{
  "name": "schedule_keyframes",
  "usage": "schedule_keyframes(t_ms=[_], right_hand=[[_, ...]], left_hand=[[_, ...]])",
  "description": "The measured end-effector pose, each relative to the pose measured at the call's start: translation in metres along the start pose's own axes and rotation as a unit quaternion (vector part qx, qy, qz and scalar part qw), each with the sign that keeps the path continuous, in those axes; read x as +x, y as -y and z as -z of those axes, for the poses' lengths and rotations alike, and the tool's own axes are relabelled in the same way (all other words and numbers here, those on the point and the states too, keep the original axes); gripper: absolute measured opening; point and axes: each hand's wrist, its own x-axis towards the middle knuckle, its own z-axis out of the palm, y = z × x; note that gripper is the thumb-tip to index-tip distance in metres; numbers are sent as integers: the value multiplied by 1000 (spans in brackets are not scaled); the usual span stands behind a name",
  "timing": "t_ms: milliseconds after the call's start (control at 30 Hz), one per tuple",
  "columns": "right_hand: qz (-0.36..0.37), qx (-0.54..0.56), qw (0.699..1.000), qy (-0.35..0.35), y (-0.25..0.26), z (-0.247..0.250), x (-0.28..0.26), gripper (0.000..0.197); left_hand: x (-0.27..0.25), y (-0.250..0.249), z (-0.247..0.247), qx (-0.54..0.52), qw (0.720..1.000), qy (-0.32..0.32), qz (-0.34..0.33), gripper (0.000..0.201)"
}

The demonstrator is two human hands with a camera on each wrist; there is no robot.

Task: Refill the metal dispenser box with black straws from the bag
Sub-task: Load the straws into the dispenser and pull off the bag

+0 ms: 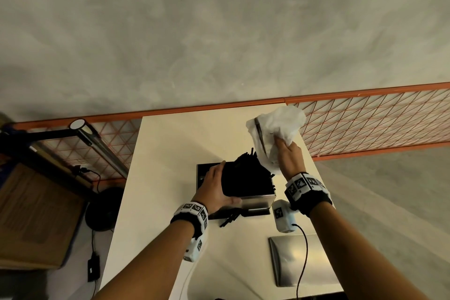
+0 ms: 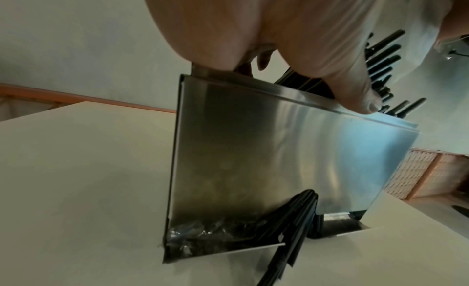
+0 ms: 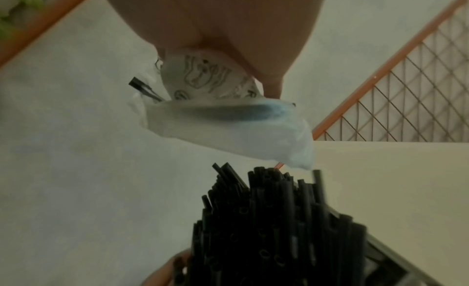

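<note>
The metal dispenser box (image 1: 255, 202) (image 2: 279, 149) stands on the middle of the white table (image 1: 170, 153). A thick bundle of black straws (image 1: 246, 178) (image 3: 266, 220) fills it and sticks out of its open top, leaning right. My left hand (image 1: 214, 185) grips the box across its top, thumb (image 2: 355, 97) on the front rim, palm against the bundle. My right hand (image 1: 288, 153) (image 3: 228, 29) holds the crumpled white plastic bag (image 1: 280, 122) (image 3: 228, 129) above and right of the box. One straw (image 1: 259, 134) (image 3: 144, 88) shows inside the bag. A few loose straws (image 1: 227, 220) (image 2: 286, 240) poke from the bottom tray.
A flat metal lid (image 1: 299, 260) lies on the table near me at the right, a black cable (image 1: 304, 251) across it. An orange mesh fence (image 1: 365, 124) runs behind the table. A lamp (image 1: 97, 143) and a cardboard box (image 1: 31, 214) stand to the left.
</note>
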Motion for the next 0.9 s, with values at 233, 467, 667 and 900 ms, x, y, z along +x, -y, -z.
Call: schedule_keyframes(t_ms=[233, 467, 667, 900], right_hand=[[1, -80, 988, 133, -10, -15, -14, 46], [144, -222, 926, 271, -18, -60, -49, 44], [167, -179, 934, 260, -10, -60, -50, 35], [181, -245, 916, 261, -12, -67, -51, 39]], left_hand=[[3, -1, -2, 4, 1000, -1, 25, 129], [5, -2, -7, 1, 998, 51, 20, 56], [10, -3, 6, 36, 997, 15, -61, 61], [-2, -6, 3, -29, 996, -34, 71, 47]])
